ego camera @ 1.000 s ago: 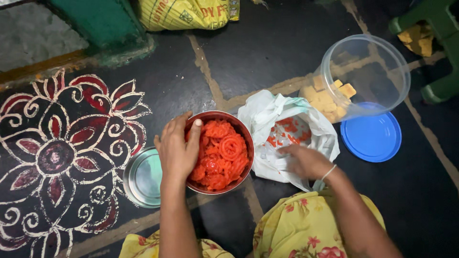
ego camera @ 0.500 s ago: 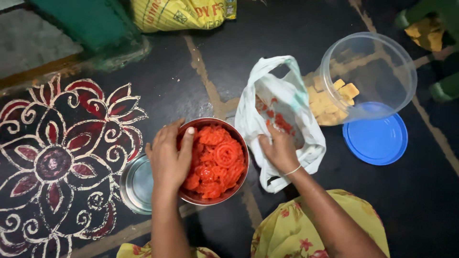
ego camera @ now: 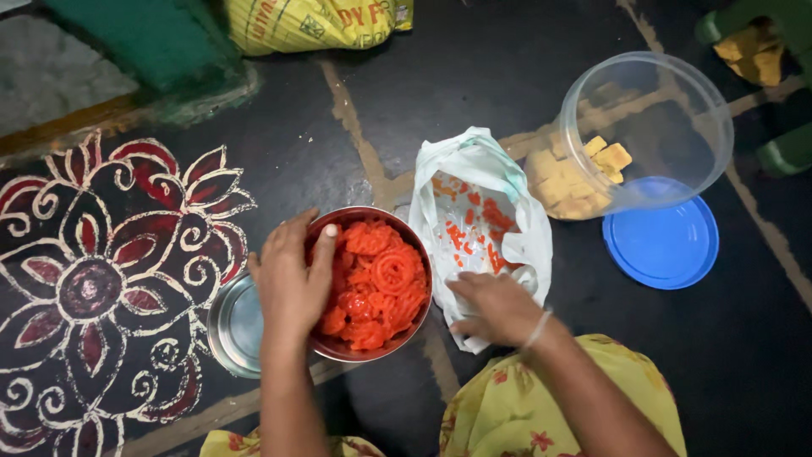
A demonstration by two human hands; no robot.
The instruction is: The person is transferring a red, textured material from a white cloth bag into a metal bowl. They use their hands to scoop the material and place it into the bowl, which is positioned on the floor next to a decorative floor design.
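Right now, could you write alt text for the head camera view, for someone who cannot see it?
A person's left hand grips the rim of a metal bowl full of orange spiral sweets, while the right hand holds a white plastic bag. A clear tub of yellow cubes and a blue lid lie nearby.

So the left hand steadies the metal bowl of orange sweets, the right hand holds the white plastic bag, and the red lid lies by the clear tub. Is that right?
Not quite: the lid is blue, not red, as the head view shows. The rest holds: the left hand steadies the metal bowl of orange sweets, the right hand holds the white plastic bag, and the lid lies by the clear tub.
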